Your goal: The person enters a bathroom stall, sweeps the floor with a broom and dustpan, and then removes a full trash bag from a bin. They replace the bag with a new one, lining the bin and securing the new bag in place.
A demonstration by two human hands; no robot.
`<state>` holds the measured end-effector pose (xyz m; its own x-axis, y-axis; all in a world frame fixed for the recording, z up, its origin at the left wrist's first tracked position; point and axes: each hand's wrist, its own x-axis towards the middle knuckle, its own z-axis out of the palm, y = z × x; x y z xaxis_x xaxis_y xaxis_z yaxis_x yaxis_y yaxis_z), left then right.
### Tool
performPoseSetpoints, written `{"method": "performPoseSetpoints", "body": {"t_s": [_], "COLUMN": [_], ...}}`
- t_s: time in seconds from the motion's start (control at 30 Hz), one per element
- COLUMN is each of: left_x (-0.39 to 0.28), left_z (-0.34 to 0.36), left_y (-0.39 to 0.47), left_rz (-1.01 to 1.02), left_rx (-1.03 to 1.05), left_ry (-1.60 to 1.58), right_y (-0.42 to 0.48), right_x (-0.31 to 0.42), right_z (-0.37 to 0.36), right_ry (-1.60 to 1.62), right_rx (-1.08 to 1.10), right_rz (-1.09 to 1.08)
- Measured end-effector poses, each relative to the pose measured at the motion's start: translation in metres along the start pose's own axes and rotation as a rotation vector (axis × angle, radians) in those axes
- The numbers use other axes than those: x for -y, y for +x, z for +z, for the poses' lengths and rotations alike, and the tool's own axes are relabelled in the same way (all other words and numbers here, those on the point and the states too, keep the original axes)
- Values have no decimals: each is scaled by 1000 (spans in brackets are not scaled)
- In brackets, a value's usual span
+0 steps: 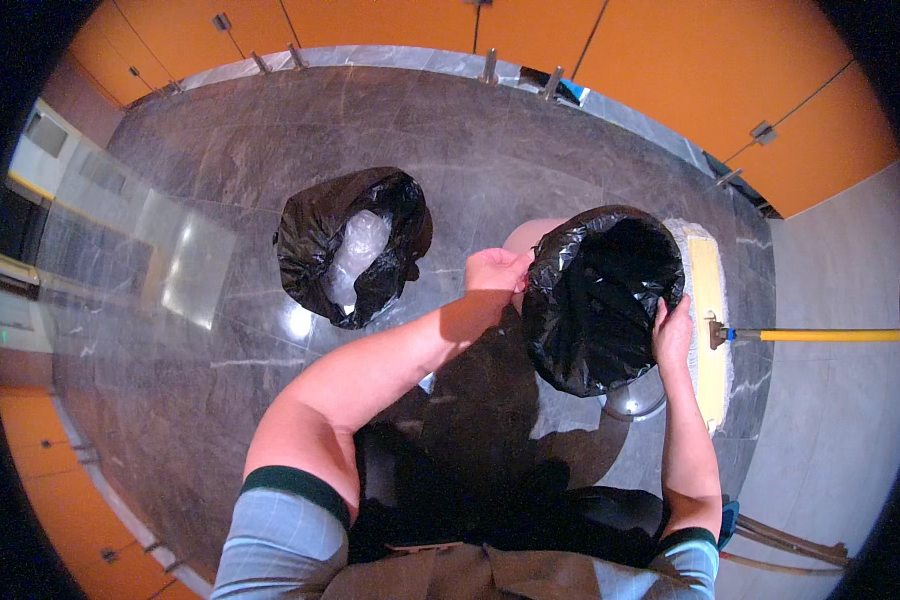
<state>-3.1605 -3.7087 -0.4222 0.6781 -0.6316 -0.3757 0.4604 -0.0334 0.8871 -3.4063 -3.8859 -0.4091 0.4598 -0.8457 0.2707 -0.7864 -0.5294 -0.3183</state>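
Note:
A bin (534,234) with a pinkish wall stands before me, lined with a black plastic bag (604,300) folded over its rim. My left hand (499,270) pinches the bag's edge at the bin's left side. On the right side of the rim, my right hand (672,334) grips the liner, thumb inside the opening. The liner's inside is dark and its bottom cannot be made out. Left of the bin, a second black bag (307,240) sits on the floor, its mouth open around crumpled clear plastic (360,244).
A flat mop (709,300) with a yellow handle leans at the right by a grey wall. A round transparent lid-like object (634,403) lies below the bin. Orange cubicle panels (420,26) on metal feet line the far side. Long-handled tools (787,536) are at the lower right.

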Motion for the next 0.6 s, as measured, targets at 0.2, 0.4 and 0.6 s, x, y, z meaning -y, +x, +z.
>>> {"method": "performPoseSetpoints", "body": {"t_s": [0.2,0.4,0.6], "left_x": [-10,-17,-2], "left_z": [-14,-14,-33], "left_y": [3,2,25], "left_rz": [98,223,114], "left_rx": [382,344,399], "left_ry": [95,442,461], "right_y": [-2,0,12], "right_x": [-4,-7,14], "right_z": [4,2,-15], "right_ry": [-6,-7,-48], "right_rx": [-11,-20,91], "right_rz": [2,-28,-9]}}
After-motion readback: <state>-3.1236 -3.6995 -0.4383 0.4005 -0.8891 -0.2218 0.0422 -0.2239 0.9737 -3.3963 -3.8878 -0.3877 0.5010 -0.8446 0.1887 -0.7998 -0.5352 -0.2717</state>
